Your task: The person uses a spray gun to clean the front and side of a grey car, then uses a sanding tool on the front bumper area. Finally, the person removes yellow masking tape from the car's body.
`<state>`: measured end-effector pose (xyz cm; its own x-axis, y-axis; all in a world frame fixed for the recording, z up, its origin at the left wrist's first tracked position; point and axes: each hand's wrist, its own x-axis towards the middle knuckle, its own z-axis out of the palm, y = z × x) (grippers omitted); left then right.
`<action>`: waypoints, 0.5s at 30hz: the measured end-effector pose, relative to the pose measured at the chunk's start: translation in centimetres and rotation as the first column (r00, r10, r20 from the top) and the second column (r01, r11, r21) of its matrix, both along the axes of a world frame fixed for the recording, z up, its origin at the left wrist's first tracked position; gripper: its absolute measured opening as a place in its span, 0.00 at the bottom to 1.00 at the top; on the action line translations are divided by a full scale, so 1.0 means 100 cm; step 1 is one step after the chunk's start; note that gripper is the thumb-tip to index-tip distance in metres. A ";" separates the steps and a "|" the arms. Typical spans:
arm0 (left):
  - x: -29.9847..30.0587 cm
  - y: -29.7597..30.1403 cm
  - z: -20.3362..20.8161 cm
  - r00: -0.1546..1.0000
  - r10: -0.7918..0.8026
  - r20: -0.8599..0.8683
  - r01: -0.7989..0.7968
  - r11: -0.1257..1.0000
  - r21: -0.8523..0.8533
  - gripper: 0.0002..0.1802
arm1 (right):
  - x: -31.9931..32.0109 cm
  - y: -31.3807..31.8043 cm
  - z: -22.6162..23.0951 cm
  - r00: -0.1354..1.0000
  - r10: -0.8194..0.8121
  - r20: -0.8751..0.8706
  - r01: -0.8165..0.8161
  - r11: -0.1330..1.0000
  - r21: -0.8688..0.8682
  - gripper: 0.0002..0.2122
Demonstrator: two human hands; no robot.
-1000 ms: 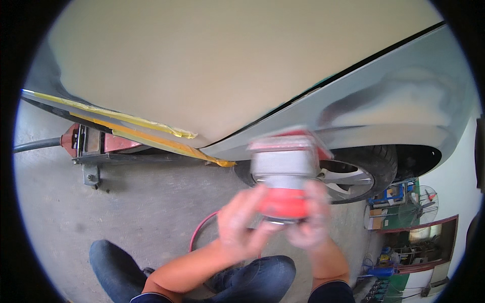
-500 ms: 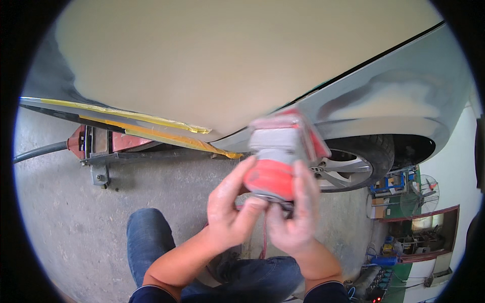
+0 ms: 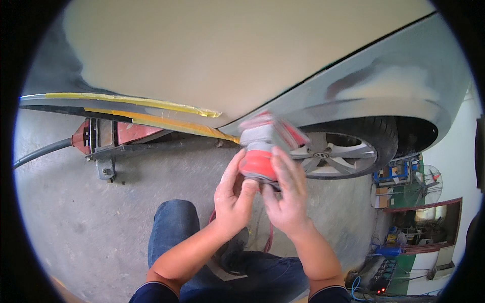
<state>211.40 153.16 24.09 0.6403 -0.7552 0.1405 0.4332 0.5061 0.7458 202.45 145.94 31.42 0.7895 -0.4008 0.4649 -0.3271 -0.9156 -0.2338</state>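
Between my two hands is a red and grey power sander [image 3: 259, 164], smeared a little by motion. My left hand [image 3: 233, 194] wraps its left side, thumb at the near end. Fingers of my right hand [image 3: 288, 197] lie along its right side. The sander's far end is beside the lower corner of a car's side panel [image 3: 202, 55], coated in beige filler; whether it touches is hard to tell. Right of that corner runs the grey fender [image 3: 323, 103]. Yellow masking tape [image 3: 131, 103] and orange tape [image 3: 166, 127] line the sill.
A red floor jack [image 3: 134, 132] with a dark handle stands under the sill at left. The car's wheel [image 3: 328, 154] is right of the sander. A red hose [image 3: 269, 232] lies near my legs. At far right are a fan [image 3: 424, 184] and a blue-and-black shelf area.
Both hands and the sander have shifted slightly up and left, and the sander has tilted. The view has also shifted, showing more of the wheel.
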 end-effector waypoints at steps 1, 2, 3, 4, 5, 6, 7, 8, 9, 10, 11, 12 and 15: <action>-0.010 0.004 -0.011 0.998 -0.022 -0.059 0.024 0.999 0.047 0.31 | -0.009 0.001 -0.015 1.000 -0.011 -0.002 0.011 0.997 0.080 0.35; -0.020 0.009 -0.017 0.992 -0.040 -0.119 0.051 0.994 0.092 0.32 | -0.019 0.007 -0.025 1.000 -0.021 -0.005 0.022 0.987 0.159 0.35; -0.028 0.016 -0.017 0.996 -0.089 -0.020 0.091 0.985 0.145 0.33 | -0.027 0.015 -0.029 0.997 -0.081 -0.015 0.082 0.983 0.164 0.35; -0.033 0.025 -0.016 0.988 -0.131 0.078 0.113 0.972 0.205 0.34 | -0.036 0.024 -0.029 0.992 -0.127 -0.025 0.130 0.977 0.171 0.35; -0.035 0.033 -0.014 0.961 -0.214 0.177 0.161 0.949 0.271 0.39 | -0.047 0.032 -0.031 0.984 -0.173 -0.035 0.176 0.968 0.178 0.35; -0.037 0.034 -0.011 0.897 -0.239 0.372 0.131 0.947 0.292 0.42 | -0.063 0.039 -0.041 0.961 -0.274 -0.033 0.276 0.952 0.134 0.39; -0.038 0.035 -0.002 0.822 -0.291 0.490 0.150 0.940 0.305 0.43 | -0.073 0.047 -0.043 0.930 -0.368 0.007 0.365 0.926 0.100 0.40; -0.038 0.035 0.008 0.728 -0.337 0.597 0.168 0.932 0.321 0.45 | -0.082 0.052 -0.046 0.889 -0.455 0.049 0.452 0.889 0.069 0.42; -0.037 0.037 0.014 0.613 -0.474 0.633 0.249 0.875 0.415 0.47 | -0.092 0.054 -0.051 0.862 -0.503 0.061 0.496 0.862 0.103 0.43; -0.040 0.036 0.010 0.575 -0.455 0.680 0.260 0.890 0.375 0.46 | -0.101 0.055 -0.057 0.833 -0.550 0.070 0.538 0.832 0.138 0.44; -0.040 0.036 0.010 0.553 -0.463 0.693 0.273 0.886 0.374 0.41 | -0.108 0.055 -0.060 0.823 -0.561 0.083 0.546 0.824 0.151 0.44; -0.040 0.037 0.009 0.528 -0.473 0.705 0.286 0.881 0.376 0.37 | -0.114 0.055 -0.064 0.810 -0.575 0.116 0.536 0.805 0.253 0.44; -0.038 0.045 -0.014 0.621 -0.329 0.711 0.217 0.944 0.248 0.26 | -0.123 0.059 -0.060 0.752 -0.623 0.218 0.417 0.705 0.574 0.42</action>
